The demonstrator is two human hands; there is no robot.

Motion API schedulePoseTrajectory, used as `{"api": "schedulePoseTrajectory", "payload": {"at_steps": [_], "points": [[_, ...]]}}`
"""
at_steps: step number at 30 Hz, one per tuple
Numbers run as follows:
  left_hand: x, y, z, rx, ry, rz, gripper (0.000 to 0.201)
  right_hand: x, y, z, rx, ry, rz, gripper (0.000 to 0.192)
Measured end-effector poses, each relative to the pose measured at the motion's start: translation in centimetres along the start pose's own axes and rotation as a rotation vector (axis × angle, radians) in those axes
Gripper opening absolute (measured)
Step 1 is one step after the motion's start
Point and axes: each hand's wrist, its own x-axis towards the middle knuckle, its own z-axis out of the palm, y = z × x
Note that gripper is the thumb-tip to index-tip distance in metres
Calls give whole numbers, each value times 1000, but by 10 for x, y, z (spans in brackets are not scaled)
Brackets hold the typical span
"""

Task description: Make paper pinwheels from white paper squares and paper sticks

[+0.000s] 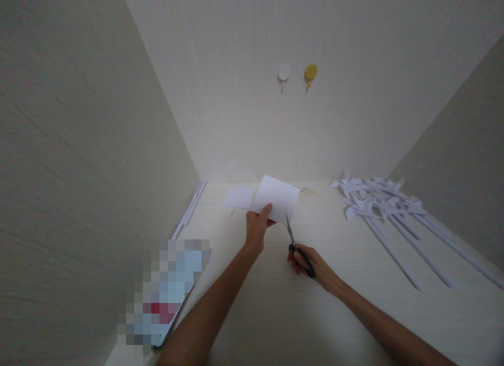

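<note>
Left hand (258, 227) fingers pinch the white paper sheet (276, 198) up over the far tabletop (275, 303); right hand (311, 266) grips the scissors (298, 248), tips at its lower edge. I'd keep the sheet taut and feed slowly.

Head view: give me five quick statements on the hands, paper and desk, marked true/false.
1. The left hand holds a white paper sheet up by its lower edge. True.
2. The right hand holds a pencil. False: it grips black-handled scissors, blades pointing up at the sheet.
3. A pile of white paper pinwheels on long sticks lies on the desk to the right. True.
4. Both wall hooks are yellow. False: one is a white hook, the other a yellow hook.
5. A second, smaller paper piece lies flat on the desk behind the held sheet. True.
</note>
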Motion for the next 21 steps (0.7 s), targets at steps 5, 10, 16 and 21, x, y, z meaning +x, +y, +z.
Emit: {"api": "schedulePoseTrajectory", "payload": {"at_steps": [5,10,16,21], "points": [[0,1,0,8,12,-5,24,1,1,0,5,-2,5,45],[0,1,0,17,22,-4,26,1,2,0,16,5,19,47],[2,1,0,33,9,6,27,-1,-4,2,12,31,21,45],[2,2,0,50,-1,28,26,-2,-8,5,-8,71,3,43]]}}
